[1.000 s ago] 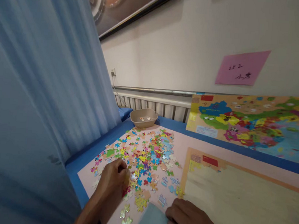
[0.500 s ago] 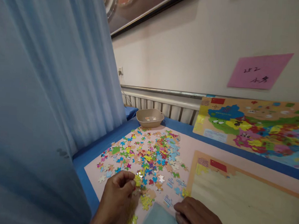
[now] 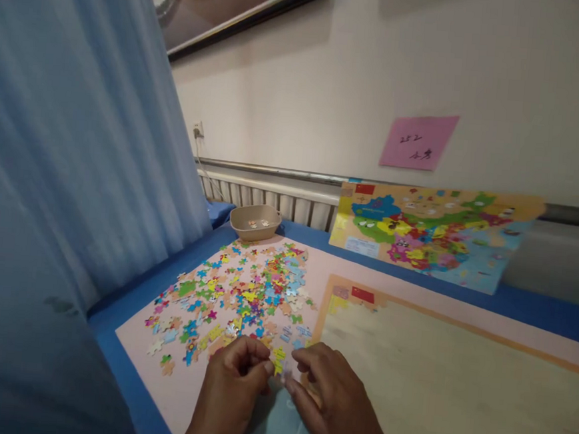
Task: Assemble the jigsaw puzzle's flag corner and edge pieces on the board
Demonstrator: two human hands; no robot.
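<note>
My left hand [image 3: 236, 387] is pinched shut on a yellow jigsaw puzzle piece [image 3: 279, 358], whose knobbed edge shows past the fingertips. Close on its right is my right hand [image 3: 338, 401], with thumb and forefinger apart on the far side of the piece; a small pale blur lies by the thumb tip. Many loose coloured puzzle pieces [image 3: 250, 294] lie spread on the pink sheet [image 3: 142, 366] beyond the hands. To the right sits the puzzle frame board [image 3: 432, 369], with a few pieces fitted at its upper left corner. Light blue material [image 3: 283, 430] shows below my hands.
A beige basket [image 3: 253, 224] with a few pieces stands at the back of the blue-covered table [image 3: 112, 310]. A coloured map picture [image 3: 428, 234] leans at the wall by the radiator [image 3: 300, 208]. A blue curtain [image 3: 66, 126] hangs along the left.
My view has turned right. My left hand has moved right with the yellow piece, and my right hand has come up beside it with its fingers spread wider.
</note>
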